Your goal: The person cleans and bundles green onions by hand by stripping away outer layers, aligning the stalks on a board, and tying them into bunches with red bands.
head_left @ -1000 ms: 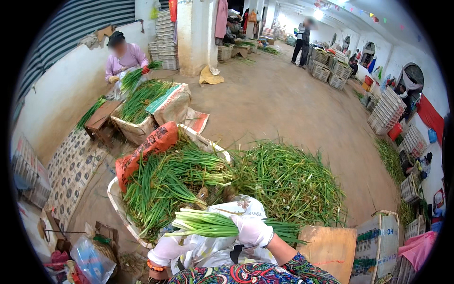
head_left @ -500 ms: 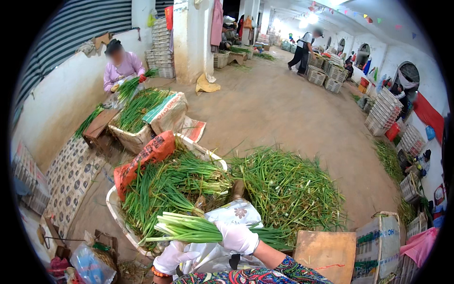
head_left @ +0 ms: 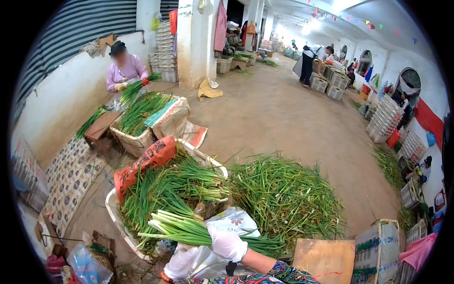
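My right hand (head_left: 228,244), in a white glove, is closed round a bunch of green onions (head_left: 177,229). The white stems point left and the green leaves trail off to the right past my wrist. My left hand (head_left: 181,260), also gloved, is up against the underside of the bunch, its fingers mostly hidden. In front of me a white basket (head_left: 111,208) holds a heap of loose green onions (head_left: 163,187), with an orange-red sack (head_left: 144,163) over its far left side. A white patterned apron or plastic sheet (head_left: 239,219) lies beneath my hands.
A large pile of onion leaves and trimmings (head_left: 288,199) lies right of the basket. A wooden board (head_left: 324,260) and an upright crate (head_left: 376,253) stand near right. At far left a co-worker (head_left: 124,71) handles onions behind another full basket (head_left: 135,142). A person (head_left: 312,61) bends over stacked crates.
The bunch and my right hand have shifted slightly left and down. My left hand has moved right and up against the bunch. The far person has bent over the crates.
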Motion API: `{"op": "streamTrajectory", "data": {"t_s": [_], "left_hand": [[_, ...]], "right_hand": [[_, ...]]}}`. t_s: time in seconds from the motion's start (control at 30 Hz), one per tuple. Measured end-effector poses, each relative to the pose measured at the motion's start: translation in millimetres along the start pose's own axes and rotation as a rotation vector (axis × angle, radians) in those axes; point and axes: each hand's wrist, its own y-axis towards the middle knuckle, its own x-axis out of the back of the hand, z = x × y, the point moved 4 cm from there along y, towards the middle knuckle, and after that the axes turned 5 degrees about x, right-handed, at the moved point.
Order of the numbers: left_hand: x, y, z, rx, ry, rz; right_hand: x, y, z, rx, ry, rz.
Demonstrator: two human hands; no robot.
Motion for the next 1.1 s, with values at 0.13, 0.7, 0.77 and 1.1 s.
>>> {"op": "streamTrajectory", "data": {"t_s": [0.13, 0.7, 0.77, 1.1], "left_hand": [[-18, 13, -20, -0.262, -0.206, -0.339], [66, 2, -47, -0.371, -0.481, -0.428], [73, -3, -52, -0.375, -0.425, -0.461], [133, -10, -39, -0.391, -0.413, -0.742]], "right_hand": [[-24, 10, 5, 0.039, -0.021, -0.044], [-58, 7, 13, 0.134, 0.054, -0.099], [-78, 9, 3, 0.065, 0.203, 0.089], [-54, 17, 26, 0.024, 0.181, 0.401]]}}
